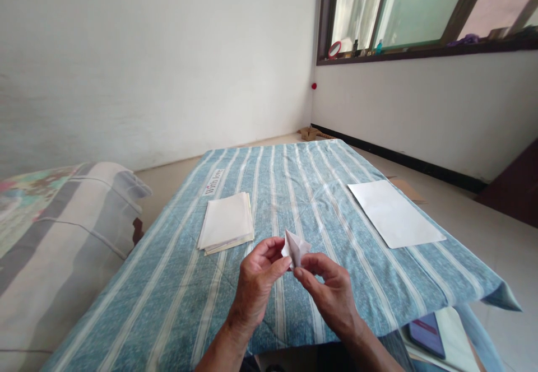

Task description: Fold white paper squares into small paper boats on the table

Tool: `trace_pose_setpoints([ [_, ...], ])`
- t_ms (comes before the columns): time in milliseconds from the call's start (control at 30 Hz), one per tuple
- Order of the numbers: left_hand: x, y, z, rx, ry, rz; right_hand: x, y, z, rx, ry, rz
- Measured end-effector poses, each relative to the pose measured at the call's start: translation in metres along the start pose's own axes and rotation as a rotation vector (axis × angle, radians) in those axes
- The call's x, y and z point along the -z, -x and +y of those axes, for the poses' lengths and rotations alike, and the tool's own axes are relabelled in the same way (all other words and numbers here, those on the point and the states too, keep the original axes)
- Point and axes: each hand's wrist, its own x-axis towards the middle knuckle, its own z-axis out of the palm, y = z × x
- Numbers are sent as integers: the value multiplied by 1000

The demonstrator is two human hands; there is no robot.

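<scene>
Between my two hands is a small piece of folded white paper, its pointed tip facing up and its sides flaring out. My left hand pinches its left side between thumb and fingers. On the lower right, my right hand grips the same paper with thumb and forefinger. Both hands are raised slightly over the near part of a table covered by a blue and white striped cloth. Fingers hide the lower folds of the paper.
A stack of paper sheets lies left of my hands, and a white sheet or board to the right. Below the table's near right edge, a phone rests on papers. A bed stands at the left; a window is at the upper right.
</scene>
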Motion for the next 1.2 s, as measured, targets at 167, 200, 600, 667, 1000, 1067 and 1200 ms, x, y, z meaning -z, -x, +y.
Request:
trace_pose_setpoints([
  [167, 2, -2, 0, 66, 92, -10, 3, 1, 1, 1, -5, -23],
  [200, 2, -3, 0, 81, 109, -2, 4, 1, 1, 10, -15, -37],
  [600, 1, -5, -4, 167, 203, 69, 5, 2, 6, 329, 187, -89],
  [667, 0, -4, -3, 167, 200, 53, 5, 1, 5, 367, 226, -99],
  [1000, 6, -1, 2, 134, 85, -52, 11, 2, 1, 439, 336, -171],
  [1067, 10, -1, 3, 142, 61, -93, 12, 2, 0, 456, 351, -184],
  [1200, 18, -3, 5, 138, 47, -183, 14, 2, -4, 520, 386, -213],
])
